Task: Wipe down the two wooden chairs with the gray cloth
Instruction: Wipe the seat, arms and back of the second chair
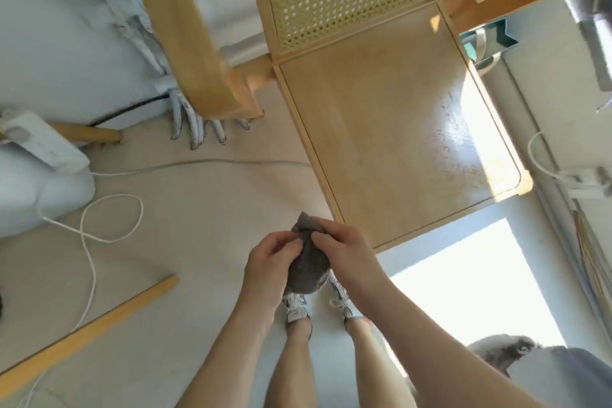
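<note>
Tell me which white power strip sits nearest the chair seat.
The right power strip, just past the sunlit corner of the chair seat. The left power strip lies well away, across the floor.

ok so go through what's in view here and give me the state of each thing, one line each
gray cloth: bunched up, held in the air, not touching the chair
left hand: fingers pinch the cloth's upper edge
right hand: fingers pinch the cloth's upper edge
wooden chair: upright, nothing on the seat, sunlit on one side
white cable: lying in a loose loop on the floor
</note>
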Action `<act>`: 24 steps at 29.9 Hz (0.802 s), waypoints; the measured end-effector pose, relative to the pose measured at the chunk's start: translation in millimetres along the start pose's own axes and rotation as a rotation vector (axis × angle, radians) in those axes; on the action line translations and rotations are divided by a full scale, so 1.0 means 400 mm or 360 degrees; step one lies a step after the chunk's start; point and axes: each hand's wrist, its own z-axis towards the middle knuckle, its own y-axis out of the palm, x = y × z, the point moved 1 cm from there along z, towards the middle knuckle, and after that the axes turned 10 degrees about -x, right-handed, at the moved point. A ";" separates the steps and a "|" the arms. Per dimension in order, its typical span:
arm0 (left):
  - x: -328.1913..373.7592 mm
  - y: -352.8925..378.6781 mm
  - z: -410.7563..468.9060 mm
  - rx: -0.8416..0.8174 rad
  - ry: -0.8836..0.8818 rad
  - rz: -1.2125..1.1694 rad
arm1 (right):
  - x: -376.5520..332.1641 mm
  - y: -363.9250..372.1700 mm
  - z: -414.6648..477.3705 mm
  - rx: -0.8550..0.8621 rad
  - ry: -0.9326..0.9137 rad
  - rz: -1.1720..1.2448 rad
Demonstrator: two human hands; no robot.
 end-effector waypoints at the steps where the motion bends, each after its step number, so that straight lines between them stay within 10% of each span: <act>1: 0.011 -0.006 -0.024 0.0016 0.0071 -0.0021 | -0.030 0.001 -0.013 -0.0071 -0.0005 0.0048; 6: 0.057 -0.062 -0.128 0.0248 0.0382 -0.0173 | -0.148 0.043 -0.049 -0.0469 0.0061 0.0080; 10: 0.056 -0.124 -0.195 0.0392 0.0489 -0.0154 | -0.228 0.098 -0.078 -0.0786 -0.0041 -0.0805; 16: -0.015 -0.225 -0.292 0.0581 0.0457 0.0186 | -0.247 0.235 -0.110 -0.0530 -0.0585 -0.2278; 24: -0.201 -0.370 -0.459 0.0822 0.0232 0.0397 | -0.167 0.395 -0.136 -0.0852 -0.1362 -0.2623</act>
